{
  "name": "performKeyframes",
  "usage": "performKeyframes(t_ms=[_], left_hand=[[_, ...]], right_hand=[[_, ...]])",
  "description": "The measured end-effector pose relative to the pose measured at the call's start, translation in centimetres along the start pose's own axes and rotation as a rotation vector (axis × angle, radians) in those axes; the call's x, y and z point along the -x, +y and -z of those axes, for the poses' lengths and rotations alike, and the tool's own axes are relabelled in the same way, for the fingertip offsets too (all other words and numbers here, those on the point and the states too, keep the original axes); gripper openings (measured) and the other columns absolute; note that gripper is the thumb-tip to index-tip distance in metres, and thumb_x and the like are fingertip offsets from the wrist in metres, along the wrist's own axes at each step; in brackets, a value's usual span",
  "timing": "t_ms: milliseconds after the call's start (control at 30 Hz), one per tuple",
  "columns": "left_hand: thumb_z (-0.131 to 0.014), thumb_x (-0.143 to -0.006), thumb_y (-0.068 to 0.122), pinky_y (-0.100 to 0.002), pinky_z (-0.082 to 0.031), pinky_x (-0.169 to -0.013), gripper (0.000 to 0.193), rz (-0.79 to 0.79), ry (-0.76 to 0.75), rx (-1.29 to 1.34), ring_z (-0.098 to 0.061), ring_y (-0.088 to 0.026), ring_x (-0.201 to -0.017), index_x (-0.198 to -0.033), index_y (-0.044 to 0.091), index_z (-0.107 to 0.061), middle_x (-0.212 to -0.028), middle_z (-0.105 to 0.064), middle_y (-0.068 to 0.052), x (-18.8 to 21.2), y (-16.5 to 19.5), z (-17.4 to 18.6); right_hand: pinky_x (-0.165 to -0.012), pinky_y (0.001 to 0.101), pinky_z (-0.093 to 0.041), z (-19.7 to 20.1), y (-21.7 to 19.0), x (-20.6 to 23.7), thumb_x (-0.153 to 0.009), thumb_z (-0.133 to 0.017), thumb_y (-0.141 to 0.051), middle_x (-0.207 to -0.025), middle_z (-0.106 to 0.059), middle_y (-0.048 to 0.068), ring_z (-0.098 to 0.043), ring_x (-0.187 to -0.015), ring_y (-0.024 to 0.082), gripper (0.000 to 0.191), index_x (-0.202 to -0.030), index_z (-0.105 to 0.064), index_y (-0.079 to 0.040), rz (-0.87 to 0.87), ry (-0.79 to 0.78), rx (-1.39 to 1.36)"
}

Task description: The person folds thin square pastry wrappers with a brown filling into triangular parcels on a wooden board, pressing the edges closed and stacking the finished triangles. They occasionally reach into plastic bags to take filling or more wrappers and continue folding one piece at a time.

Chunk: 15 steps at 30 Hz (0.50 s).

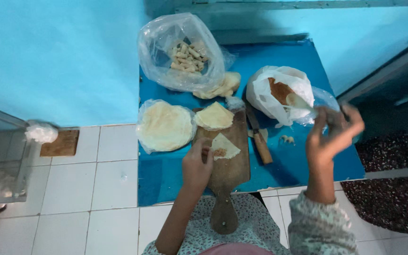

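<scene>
Head view, looking straight down: left hand (197,166) rests low on a wooden board (227,163), fingers curled loosely, fingertips pressing the left corner of a small wedge-shaped wrapper (225,146) that lies flat on the board. A dab of brown filling (220,152) sits on the wrapper just beside the fingertips. The hand grips nothing; it only pins the wrapper down.

Right hand (332,134) is raised at 3 o'clock from the board, well apart from it, fingers spread and half bent. Its fingertips seem to pinch something thin near a spoon-like tool (299,101), but blur hides whether they close on it.

At 12 o'clock from the wrapper, on the board's top end, lies a small stack of cut wrappers (213,116). At 10 o'clock, a round pile of flatbread sheets in clear plastic (165,126) sits just beside the board. A knife (259,134) with a wooden handle lies at 2 o'clock, along the board's right edge. Beyond it, a white bag (279,97) holds brown filling. Farther, at 11 o'clock, a clear bag (180,54) contains small finished rolls. Everything rests on a blue tabletop (166,177); white floor tiles (90,184) spread at 9 o'clock.
</scene>
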<state>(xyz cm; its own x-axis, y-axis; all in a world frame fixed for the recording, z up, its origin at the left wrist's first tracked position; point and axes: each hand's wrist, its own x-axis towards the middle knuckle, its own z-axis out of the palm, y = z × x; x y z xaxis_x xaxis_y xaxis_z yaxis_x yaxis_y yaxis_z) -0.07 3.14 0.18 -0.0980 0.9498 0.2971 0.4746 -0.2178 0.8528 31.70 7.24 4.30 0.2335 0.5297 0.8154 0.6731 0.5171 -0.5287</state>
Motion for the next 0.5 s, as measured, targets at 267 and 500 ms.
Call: performKeyframes(t_ms=[267,500], left_hand=[[-0.074,-0.087,0.004,-0.038,-0.058,-0.070,0.033,-0.051,0.030,0.012,-0.075,-0.025,-0.080,-0.119,0.006,-0.066,-0.092,-0.075,-0.012,0.0,-0.2,-0.1],[-0.074,-0.087,0.004,-0.038,-0.059,-0.070,0.033,-0.068,0.031,0.001,-0.075,-0.025,-0.080,-0.119,0.006,-0.065,-0.093,-0.075,-0.011,0.0,-0.6,-0.2]], right_hand=[[-0.074,0.0392,-0.057,-4.6,2.4,-4.6,-0.106,-0.059,0.011,-0.105,-0.072,0.021,-0.073,-0.090,0.034,0.040,-0.141,-0.042,0.000,0.098,-0.264,0.318],[-0.072,0.0332,-0.056,-5.3,2.6,-5.2,-0.105,-0.060,0.011,-0.102,-0.075,0.018,-0.074,-0.084,0.025,0.043,-0.140,-0.038,-0.002,-0.097,-0.150,0.114]])
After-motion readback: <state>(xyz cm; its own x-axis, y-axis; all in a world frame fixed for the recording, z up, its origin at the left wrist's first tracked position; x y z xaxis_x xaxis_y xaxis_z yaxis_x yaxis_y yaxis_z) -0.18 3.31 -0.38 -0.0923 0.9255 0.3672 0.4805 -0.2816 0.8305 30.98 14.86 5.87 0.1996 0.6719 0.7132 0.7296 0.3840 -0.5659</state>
